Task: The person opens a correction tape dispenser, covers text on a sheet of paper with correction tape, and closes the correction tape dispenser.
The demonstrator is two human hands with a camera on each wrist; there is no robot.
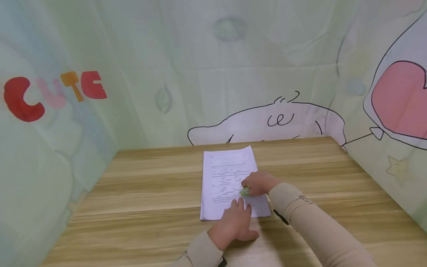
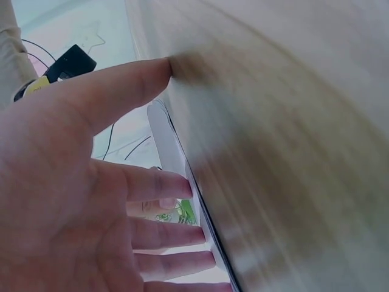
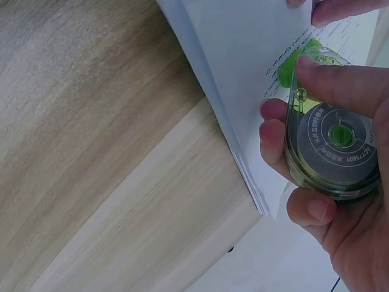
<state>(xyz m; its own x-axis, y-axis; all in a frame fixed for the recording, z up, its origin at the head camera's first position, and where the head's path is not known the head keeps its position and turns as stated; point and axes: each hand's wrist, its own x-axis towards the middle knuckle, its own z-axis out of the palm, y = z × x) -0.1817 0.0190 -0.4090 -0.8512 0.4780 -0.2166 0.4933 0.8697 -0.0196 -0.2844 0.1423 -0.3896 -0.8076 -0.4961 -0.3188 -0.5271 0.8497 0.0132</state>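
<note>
A stack of printed paper sheets (image 1: 224,178) lies on the wooden table, its near edge toward the person. My right hand (image 1: 261,183) grips a correction tape dispenser (image 3: 340,159) with a clear case and a green tip. In the right wrist view the thumb lies over the case and the other fingers curl under it, the tip right at the printed lines. My left hand (image 1: 235,221) is spread at the near edge of the stack. Its straight fingertips rest on the paper, while the thumb touches the table.
The wooden table (image 1: 146,193) extends on both sides of the stack. Behind it hangs a pale printed cloth (image 1: 140,92) with cartoon drawings, also along the left and right sides. Dark bands with small black pieces sit at both wrists.
</note>
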